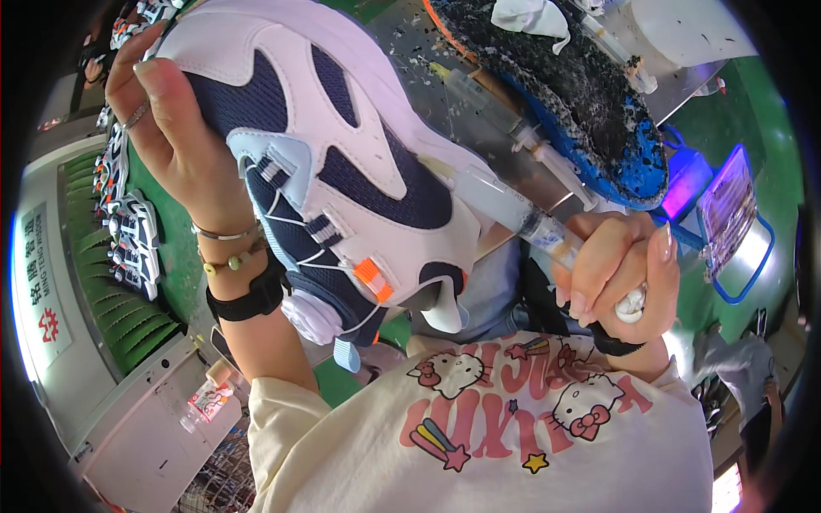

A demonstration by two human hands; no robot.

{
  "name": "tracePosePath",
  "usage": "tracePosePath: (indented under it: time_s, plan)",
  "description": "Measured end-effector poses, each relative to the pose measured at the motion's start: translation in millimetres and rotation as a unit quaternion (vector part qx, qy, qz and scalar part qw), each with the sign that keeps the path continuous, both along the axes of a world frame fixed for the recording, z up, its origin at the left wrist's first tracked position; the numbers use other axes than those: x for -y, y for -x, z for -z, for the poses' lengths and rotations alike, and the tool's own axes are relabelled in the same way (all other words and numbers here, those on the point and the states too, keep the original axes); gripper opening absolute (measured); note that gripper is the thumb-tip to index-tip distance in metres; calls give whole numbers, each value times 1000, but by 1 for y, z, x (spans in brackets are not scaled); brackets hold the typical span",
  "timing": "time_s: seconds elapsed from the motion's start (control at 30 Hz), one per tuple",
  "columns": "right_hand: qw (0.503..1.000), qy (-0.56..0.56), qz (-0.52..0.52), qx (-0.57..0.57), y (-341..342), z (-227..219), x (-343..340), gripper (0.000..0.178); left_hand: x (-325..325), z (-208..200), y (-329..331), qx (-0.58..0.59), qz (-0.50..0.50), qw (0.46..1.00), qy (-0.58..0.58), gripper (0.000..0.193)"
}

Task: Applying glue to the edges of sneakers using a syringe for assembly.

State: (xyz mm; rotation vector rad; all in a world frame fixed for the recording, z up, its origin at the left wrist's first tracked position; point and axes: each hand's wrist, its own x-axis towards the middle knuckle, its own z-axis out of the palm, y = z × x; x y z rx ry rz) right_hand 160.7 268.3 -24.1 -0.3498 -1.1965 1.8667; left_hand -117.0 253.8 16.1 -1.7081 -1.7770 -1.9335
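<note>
My left hand [175, 120] holds a white and navy sneaker [376, 184] by its toe end. The thumb shows at the edge of the upper, and the other fingers partly pass behind it. The shoe is turned on its side, with thin white laces, an orange lace loop and a round white dial. In my closed right hand [620, 278] is a clear syringe [505, 205]. Its pale tip rests at or very near the seam between the upper and the white sole; exact contact cannot be made out.
On the metal table lie a second syringe [505, 115], a worn blue and black pad [590, 111] with white tissue [530, 15] on it, and another syringe [617, 51]. Sneakers [134, 244] line the left, near a bottle [208, 403]. A blue frame [731, 218] stands right; another person [757, 376] is beyond.
</note>
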Motion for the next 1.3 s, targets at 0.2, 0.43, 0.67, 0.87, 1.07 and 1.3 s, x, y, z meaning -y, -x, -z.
tracePosePath:
  time_s: [0.2, 0.43, 0.67, 0.87, 1.07, 1.3]
  plan:
    - [998, -50, -17, 27, -11, 5, -3, 62, -4, 5, 4, 17, 14, 1000, 0, 30]
    - [998, -46, -12, 38, -18, 7, 1, 62, -12, 11, 31, -118, 10, 991, -55, 29]
    - [998, -40, -17, 33, -31, 13, 1, 62, -10, 20, 36, -3, 11, 1000, -10, 31]
    - [998, -39, -18, 53, -39, 15, 5, 61, -12, 38, 53, 63, 19, 998, -10, 25]
    - [999, -12, -3, 46, -44, 15, 9, 57, -14, 42, 55, 55, -4, 998, 33, 24]
    - [996, -47, 27, 69, -44, 18, 12, 53, -10, 40, 29, 200, -40, 971, 125, 31]
